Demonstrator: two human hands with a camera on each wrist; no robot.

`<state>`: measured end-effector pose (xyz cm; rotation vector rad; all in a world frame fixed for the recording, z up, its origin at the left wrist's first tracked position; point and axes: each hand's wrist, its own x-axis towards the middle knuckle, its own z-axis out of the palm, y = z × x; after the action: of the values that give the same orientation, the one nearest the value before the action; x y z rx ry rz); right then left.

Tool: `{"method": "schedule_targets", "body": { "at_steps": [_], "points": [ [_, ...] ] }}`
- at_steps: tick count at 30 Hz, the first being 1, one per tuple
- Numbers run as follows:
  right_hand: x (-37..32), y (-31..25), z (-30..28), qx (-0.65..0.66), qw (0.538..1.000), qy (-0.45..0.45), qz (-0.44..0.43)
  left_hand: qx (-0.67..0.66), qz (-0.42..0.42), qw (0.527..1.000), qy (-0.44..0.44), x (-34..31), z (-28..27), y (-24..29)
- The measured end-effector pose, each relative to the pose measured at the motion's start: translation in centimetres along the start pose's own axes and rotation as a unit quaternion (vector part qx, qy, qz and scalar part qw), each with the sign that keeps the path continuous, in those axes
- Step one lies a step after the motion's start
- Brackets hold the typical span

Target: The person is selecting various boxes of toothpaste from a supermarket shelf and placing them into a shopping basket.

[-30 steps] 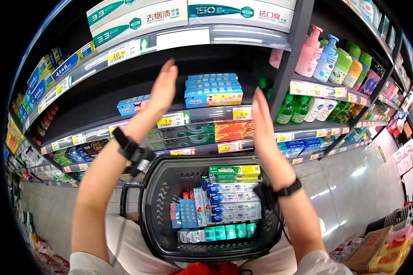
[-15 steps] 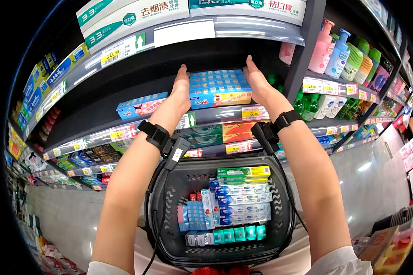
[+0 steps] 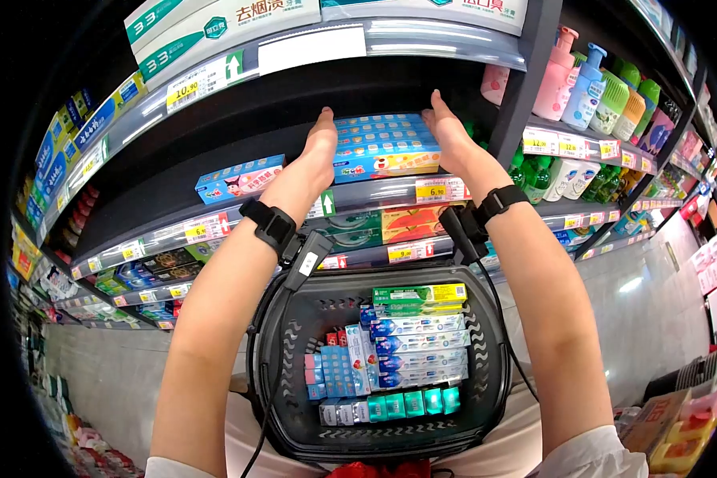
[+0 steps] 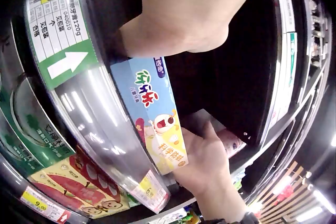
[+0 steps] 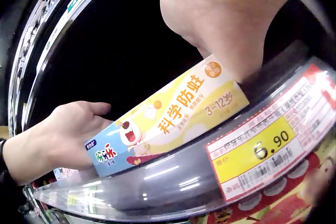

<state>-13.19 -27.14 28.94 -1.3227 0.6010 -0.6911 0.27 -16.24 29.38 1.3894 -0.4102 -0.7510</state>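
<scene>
A row of blue-and-yellow children's toothpaste boxes lies on the middle shelf, lined up front to back. At its left end stands my left hand, fingers straight and pointing into the shelf. My right hand lies along the opposite end, fingers also extended. The front toothpaste box shows its cartoon face between both hands in the right wrist view. In the left wrist view, the palm of the right hand faces the box end. Another blue-and-pink toothpaste box lies left of my left wrist.
Below the shelf is a black basket holding several toothpaste boxes. A price rail runs along the shelf front. White cartons sit above, and a dark upright with pump bottles beyond it stands on the right.
My hands were held up and apart, then came in to both ends of the toothpaste row. The boxes, stepped before, now sit closer together. Over the last half second the hands stay there.
</scene>
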Motion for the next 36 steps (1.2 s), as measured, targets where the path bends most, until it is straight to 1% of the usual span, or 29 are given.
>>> {"method": "schedule_targets", "body": {
  "at_steps": [2, 5, 7, 8, 10, 11, 12, 13, 14, 15, 16, 18, 19, 21, 22, 27, 30, 34, 36],
  "points": [
    [-0.1, -0.1, -0.5, -0.004, 1.0, 0.007, 0.004, 0.019, -0.002, 1.0, 0.001, -0.4, 0.5, 0.0],
    [0.0, -0.3, -1.4, -0.013, 1.0, 0.002, 0.012, -0.006, -0.008, 1.0, -0.009, -0.2, 1.4, -0.3],
    [0.7, 0.0, -1.7, -0.111, 0.993, 0.028, -0.011, -0.018, -0.012, 1.0, -0.021, 0.2, 1.7, -0.5],
    [1.1, -0.1, -2.1, -0.109, 0.994, 0.029, -0.011, -0.016, -0.013, 1.0, -0.021, 0.3, 1.8, -0.7],
    [1.6, -0.5, -2.7, -0.197, 0.98, -0.017, 0.022, 0.006, 0.003, 1.0, 0.001, 0.4, 2.2, -0.8],
    [2.8, 0.1, -2.4, -0.285, 0.957, 0.057, -0.01, 0.008, 0.003, 1.0, 0.0, 0.4, 2.3, -0.8],
    [2.8, 0.0, -2.0, -0.284, 0.957, 0.058, -0.009, 0.0, 0.007, 1.0, -0.009, 0.4, 2.4, -0.9],
    [2.8, 0.0, -1.8, -0.412, 0.902, 0.064, -0.11, -0.009, 0.01, 1.0, -0.017, 0.4, 2.5, -0.9],
    [2.8, -0.1, -1.4, -0.529, 0.82, 0.067, -0.207, -0.007, 0.009, 1.0, -0.018, 0.4, 2.7, -1.0],
    [2.2, -0.7, -0.3, -0.552, 0.807, 0.062, -0.201, -0.025, -0.001, 0.999, -0.035, 0.6, 2.7, -1.0],
    [2.5, -0.7, 0.7, -0.597, 0.777, 0.043, -0.198, -0.042, -0.011, 0.998, -0.052, 0.7, 2.8, -1.0],
    [2.5, -0.2, 2.1, -0.658, 0.725, 0.008, -0.202, -0.022, 0.004, 0.999, -0.044, 0.9, 3.0, -1.3],
    [2.3, 0.0, 2.7, -0.657, 0.727, 0.013, -0.202, -0.006, 0.022, 0.999, -0.034, 0.7, 3.2, -1.2],
    [2.0, 0.2, 3.4, -0.681, 0.721, -0.019, -0.122, -0.009, 0.013, 0.999, -0.04, -0.3, 3.4, -0.9],
    [2.1, 0.1, 3.4, -0.684, 0.72, -0.036, -0.107, -0.016, 0.002, 0.999, -0.04, -0.7, 3.6, -0.7],
    [1.6, 0.0, 2.8, -0.677, 0.727, -0.035, -0.111, -0.032, -0.024, 0.999, -0.037, 0.3, 4.0, -1.1],
    [1.6, -0.1, 2.2, -0.674, 0.729, -0.041, -0.112, -0.032, -0.02, 0.998, -0.047, 0.6, 4.4, -1.3],
    [1.5, -0.2, 1.6, -0.672, 0.731, -0.04, -0.114, -0.007, -0.007, 1.0, -0.029, 0.4, 5.1, -1.4],
    [1.6, -0.1, 1.1, -0.666, 0.735, -0.043, -0.118, -0.011, -0.007, 0.999, -0.037, -0.1, 5.6, -1.3]
  ]
}}
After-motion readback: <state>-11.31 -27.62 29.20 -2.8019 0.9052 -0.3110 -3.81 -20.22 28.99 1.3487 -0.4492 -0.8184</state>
